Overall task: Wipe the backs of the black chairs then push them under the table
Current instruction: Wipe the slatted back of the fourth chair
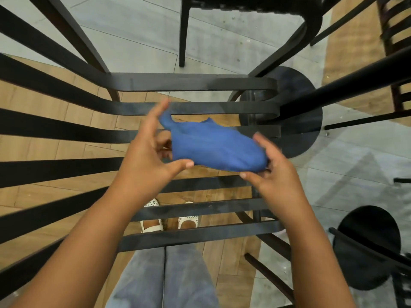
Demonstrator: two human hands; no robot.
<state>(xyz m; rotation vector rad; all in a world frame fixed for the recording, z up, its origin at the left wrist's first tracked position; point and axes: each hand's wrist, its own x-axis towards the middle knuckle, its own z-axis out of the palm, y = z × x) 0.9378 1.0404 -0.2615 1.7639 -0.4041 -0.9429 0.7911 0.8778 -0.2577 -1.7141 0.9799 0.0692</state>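
Both hands, left hand (144, 152) and right hand (275, 172), grasp a bunched blue cloth (213, 147) with curled fingers (184, 164) above the black chair's slatted back (195, 84).

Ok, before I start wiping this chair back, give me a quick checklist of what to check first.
1. Cloth in hand: ok. The blue cloth is held between the left hand and the right hand.
2. Cloth spread flat for wiping: not ok. It is bunched into a lump.
3. Cloth touching the chair back: not ok. It is held above the black slats, not pressed on one.
4. Chair back within reach: ok. The slats run directly under both hands.
5. Cloth damp or clean: cannot tell.
6. Chair tucked under the glass table: cannot tell from this angle.
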